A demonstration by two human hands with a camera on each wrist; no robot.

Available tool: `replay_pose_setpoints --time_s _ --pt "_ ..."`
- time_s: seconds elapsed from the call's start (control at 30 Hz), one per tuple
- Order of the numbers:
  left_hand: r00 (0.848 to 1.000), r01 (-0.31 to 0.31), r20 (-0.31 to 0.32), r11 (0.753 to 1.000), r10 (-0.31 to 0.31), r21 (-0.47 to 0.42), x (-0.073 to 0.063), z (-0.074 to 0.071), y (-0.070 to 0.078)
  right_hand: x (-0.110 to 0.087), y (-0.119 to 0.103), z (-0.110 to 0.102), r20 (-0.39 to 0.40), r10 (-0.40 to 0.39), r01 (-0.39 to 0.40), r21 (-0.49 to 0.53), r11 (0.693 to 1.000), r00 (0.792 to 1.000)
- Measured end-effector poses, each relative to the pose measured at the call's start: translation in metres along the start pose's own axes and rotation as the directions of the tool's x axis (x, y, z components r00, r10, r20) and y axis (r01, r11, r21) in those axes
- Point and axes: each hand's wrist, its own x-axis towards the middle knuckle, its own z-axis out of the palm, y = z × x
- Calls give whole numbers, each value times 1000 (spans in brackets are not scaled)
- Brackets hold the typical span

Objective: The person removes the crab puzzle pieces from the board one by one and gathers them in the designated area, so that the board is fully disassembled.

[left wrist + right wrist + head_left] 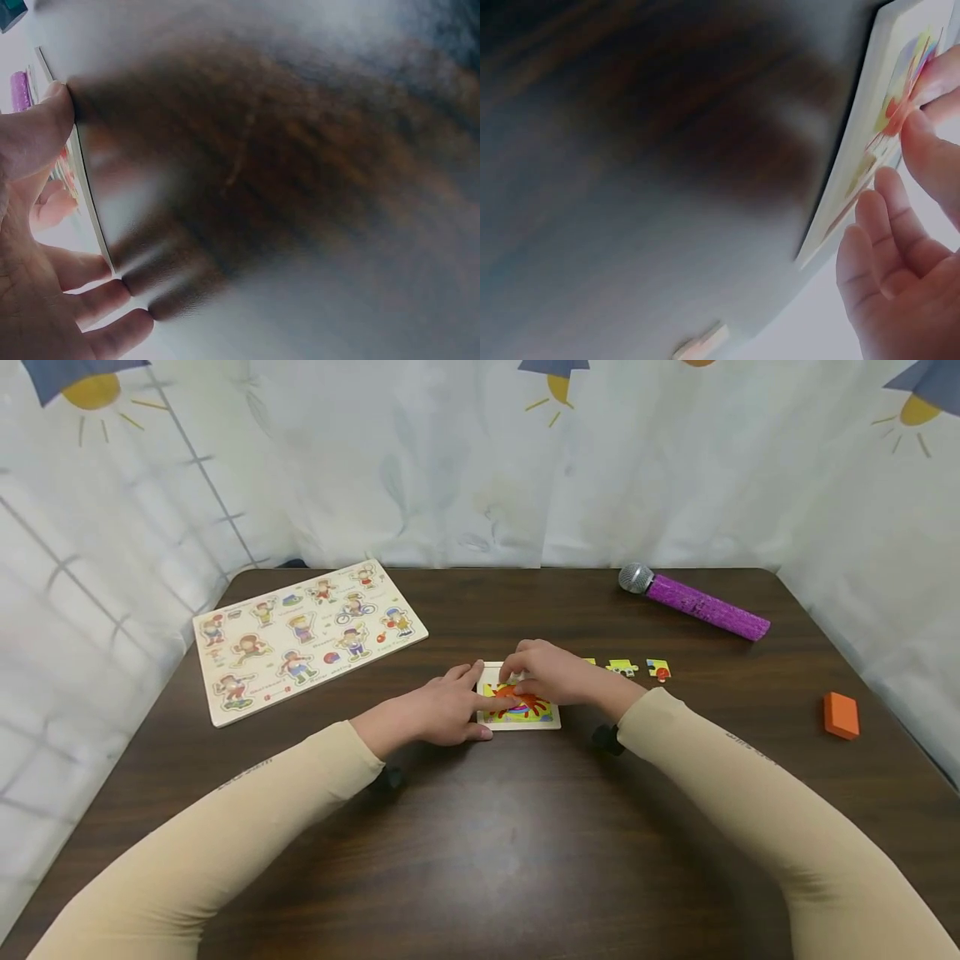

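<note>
Midway between the side edges of the tabletop [510,860], the left hand [441,710] splayed against a small puzzle [543,712]; whether the bent-fingered right hand [561,675] gripped anything was unclear.

The right hand [551,672] hides part of the puzzle [534,713] and most of a yellow piece [590,661].

Pale patterned curtains [465,468] behind and beside a dark table [510,860].
</note>
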Motion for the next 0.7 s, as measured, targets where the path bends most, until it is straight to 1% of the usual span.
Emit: replay_pose_setpoints --time_s 0.13,0.37,0.7 --pt "1000 0 -2 1000 0 -3 0 0 1 4 -3 2 -3 -6 6 1 1000 1000" --pt "1000 -4 -1 1000 4 12 1 1 0 9 -5 2 7 13 -14 28 1000 1000" --pt "1000 12 3 1000 -12 8 1 0 1 14 -4 0 23 75 -78 133 988 997"
